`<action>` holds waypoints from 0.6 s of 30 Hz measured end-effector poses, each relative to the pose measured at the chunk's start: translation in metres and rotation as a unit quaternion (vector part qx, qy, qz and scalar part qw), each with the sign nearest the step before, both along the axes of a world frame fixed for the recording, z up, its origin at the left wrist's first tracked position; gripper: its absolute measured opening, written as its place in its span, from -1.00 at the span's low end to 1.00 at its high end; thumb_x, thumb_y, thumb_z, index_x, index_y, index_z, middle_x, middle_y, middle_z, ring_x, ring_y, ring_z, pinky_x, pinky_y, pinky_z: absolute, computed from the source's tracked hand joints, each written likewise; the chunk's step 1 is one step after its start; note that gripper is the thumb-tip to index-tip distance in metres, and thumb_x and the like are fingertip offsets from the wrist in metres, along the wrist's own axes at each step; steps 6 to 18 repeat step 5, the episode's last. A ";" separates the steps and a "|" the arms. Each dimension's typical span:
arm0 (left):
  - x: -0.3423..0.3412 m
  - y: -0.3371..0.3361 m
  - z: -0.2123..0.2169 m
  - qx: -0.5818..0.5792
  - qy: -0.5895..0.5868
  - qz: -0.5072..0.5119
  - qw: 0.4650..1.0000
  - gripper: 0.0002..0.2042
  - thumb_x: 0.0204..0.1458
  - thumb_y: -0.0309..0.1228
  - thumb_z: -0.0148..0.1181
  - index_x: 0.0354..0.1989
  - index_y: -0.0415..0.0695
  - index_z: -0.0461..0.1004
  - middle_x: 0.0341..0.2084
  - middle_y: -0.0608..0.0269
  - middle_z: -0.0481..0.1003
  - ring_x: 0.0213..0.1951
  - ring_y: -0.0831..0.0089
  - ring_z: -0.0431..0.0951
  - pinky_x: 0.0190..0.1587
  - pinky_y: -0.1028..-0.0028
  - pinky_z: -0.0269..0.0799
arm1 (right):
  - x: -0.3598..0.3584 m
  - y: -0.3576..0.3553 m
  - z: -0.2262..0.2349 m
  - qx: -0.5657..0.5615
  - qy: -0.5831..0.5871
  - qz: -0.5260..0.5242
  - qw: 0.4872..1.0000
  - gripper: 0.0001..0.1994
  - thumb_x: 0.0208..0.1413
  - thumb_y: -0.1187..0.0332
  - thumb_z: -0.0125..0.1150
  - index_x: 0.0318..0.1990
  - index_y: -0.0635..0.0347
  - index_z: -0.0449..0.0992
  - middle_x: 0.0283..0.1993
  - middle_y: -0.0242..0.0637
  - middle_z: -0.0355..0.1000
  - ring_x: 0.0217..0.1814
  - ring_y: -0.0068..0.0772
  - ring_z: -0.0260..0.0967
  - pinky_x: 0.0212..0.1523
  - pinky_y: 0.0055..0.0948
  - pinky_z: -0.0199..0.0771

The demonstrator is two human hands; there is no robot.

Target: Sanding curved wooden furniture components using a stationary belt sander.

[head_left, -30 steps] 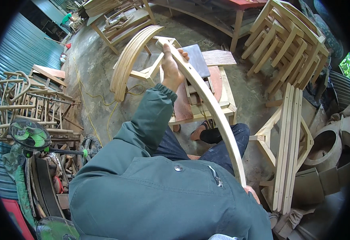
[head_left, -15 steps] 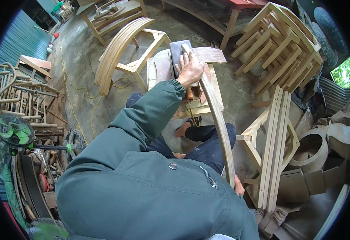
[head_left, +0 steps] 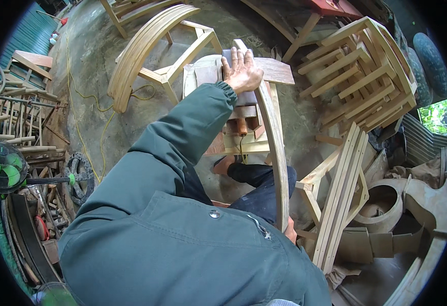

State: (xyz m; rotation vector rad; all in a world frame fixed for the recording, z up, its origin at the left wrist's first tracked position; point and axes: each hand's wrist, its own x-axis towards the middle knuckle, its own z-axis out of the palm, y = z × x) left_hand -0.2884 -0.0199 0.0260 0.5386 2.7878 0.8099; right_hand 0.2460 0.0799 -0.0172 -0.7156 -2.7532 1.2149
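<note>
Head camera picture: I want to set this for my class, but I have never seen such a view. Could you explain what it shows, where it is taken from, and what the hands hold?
The camera sits on a person's head and looks down, so the green jacket fills the lower part; the fisheye lens bends straight edges. There is no machine, only two bare hands. The left hand presses flat on the upper end of a long curved wooden strip, over a small wooden stand. The right hand, mostly hidden, has its grip on the strip's lower end. Around them on the concrete floor stand a curved wooden frame, stacked wooden frames and a green fan.
</note>
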 end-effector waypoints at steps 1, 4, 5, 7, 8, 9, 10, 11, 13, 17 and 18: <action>-0.013 -0.003 -0.002 0.004 -0.003 0.002 1.000 -0.16 0.25 -0.02 -0.20 0.59 -0.31 -0.21 0.59 -0.28 -0.30 0.60 -0.13 -0.52 0.50 -0.23 -0.71 | -0.011 -0.003 0.001 0.004 -0.003 0.002 1.000 -0.42 0.15 0.41 0.36 0.33 0.07 0.31 -0.05 0.18 0.58 -0.02 0.34 0.58 -0.06 0.00 0.63; -0.054 -0.014 -0.009 0.007 -0.022 0.009 1.000 -0.18 0.26 -0.01 -0.21 0.60 -0.24 -0.19 0.61 -0.18 -0.27 0.61 -0.05 -0.51 0.51 -0.20 -0.68 | -0.050 -0.009 0.010 0.016 -0.039 -0.005 0.999 -0.40 0.16 0.39 0.37 0.35 0.04 0.28 -0.02 0.17 0.58 0.01 0.34 0.58 -0.04 0.02 0.63; -0.062 -0.014 -0.014 0.013 -0.028 0.013 0.999 -0.18 0.26 -0.01 -0.21 0.60 -0.24 -0.19 0.61 -0.18 -0.27 0.61 -0.05 -0.51 0.51 -0.20 -0.68 | -0.066 -0.012 0.019 0.028 -0.050 -0.007 0.998 -0.40 0.17 0.36 0.36 0.35 0.03 0.27 0.01 0.20 0.57 0.03 0.33 0.58 -0.03 0.02 0.63; -0.062 -0.014 -0.014 0.013 -0.028 0.013 0.999 -0.18 0.26 -0.01 -0.21 0.60 -0.24 -0.19 0.61 -0.18 -0.27 0.61 -0.05 -0.51 0.51 -0.20 -0.68 | -0.066 -0.012 0.019 0.028 -0.050 -0.007 0.998 -0.40 0.17 0.36 0.36 0.35 0.03 0.27 0.01 0.20 0.57 0.03 0.33 0.58 -0.03 0.02 0.63; -0.062 -0.014 -0.014 0.013 -0.028 0.013 0.999 -0.18 0.26 -0.01 -0.21 0.60 -0.24 -0.19 0.61 -0.18 -0.27 0.61 -0.05 -0.51 0.51 -0.20 -0.68 | -0.066 -0.012 0.019 0.028 -0.050 -0.007 0.998 -0.40 0.17 0.36 0.36 0.35 0.03 0.27 0.01 0.20 0.57 0.03 0.33 0.58 -0.03 0.02 0.63; -0.062 -0.014 -0.014 0.013 -0.028 0.013 0.999 -0.18 0.26 -0.01 -0.21 0.60 -0.24 -0.19 0.61 -0.18 -0.27 0.61 -0.05 -0.51 0.51 -0.20 -0.68 | -0.066 -0.012 0.019 0.028 -0.050 -0.007 0.998 -0.40 0.17 0.36 0.36 0.35 0.03 0.27 0.01 0.20 0.57 0.03 0.33 0.58 -0.03 0.02 0.63; -0.062 -0.014 -0.014 0.013 -0.028 0.013 0.999 -0.18 0.26 -0.01 -0.21 0.60 -0.24 -0.19 0.61 -0.18 -0.27 0.61 -0.05 -0.51 0.51 -0.20 -0.68 | -0.066 -0.012 0.019 0.028 -0.050 -0.007 0.998 -0.40 0.17 0.36 0.36 0.35 0.03 0.27 0.01 0.20 0.57 0.03 0.33 0.58 -0.03 0.02 0.63; -0.062 -0.014 -0.014 0.013 -0.028 0.013 0.999 -0.18 0.26 -0.01 -0.21 0.60 -0.24 -0.19 0.61 -0.18 -0.27 0.61 -0.05 -0.51 0.51 -0.20 -0.68 | -0.066 -0.012 0.019 0.028 -0.050 -0.007 0.998 -0.40 0.17 0.36 0.36 0.35 0.03 0.27 0.01 0.20 0.57 0.03 0.33 0.58 -0.03 0.02 0.63; -0.062 -0.014 -0.014 0.013 -0.028 0.013 0.999 -0.18 0.26 -0.01 -0.21 0.60 -0.24 -0.19 0.61 -0.18 -0.27 0.61 -0.05 -0.51 0.51 -0.20 -0.68 | -0.066 -0.012 0.019 0.028 -0.050 -0.007 0.998 -0.40 0.17 0.36 0.36 0.35 0.03 0.27 0.01 0.20 0.57 0.03 0.33 0.58 -0.03 0.02 0.63; -0.062 -0.014 -0.014 0.013 -0.028 0.013 0.999 -0.18 0.26 -0.01 -0.21 0.60 -0.24 -0.19 0.61 -0.18 -0.27 0.61 -0.05 -0.51 0.51 -0.20 -0.68 | -0.066 -0.012 0.019 0.028 -0.050 -0.007 0.998 -0.40 0.17 0.36 0.36 0.35 0.03 0.27 0.01 0.20 0.57 0.03 0.33 0.58 -0.03 0.02 0.63; -0.062 -0.014 -0.014 0.013 -0.028 0.013 0.999 -0.18 0.26 -0.01 -0.21 0.60 -0.24 -0.19 0.61 -0.18 -0.27 0.61 -0.05 -0.51 0.51 -0.20 -0.68 | -0.066 -0.012 0.019 0.028 -0.050 -0.007 0.998 -0.40 0.17 0.36 0.36 0.35 0.03 0.27 0.01 0.20 0.57 0.03 0.33 0.58 -0.03 0.02 0.63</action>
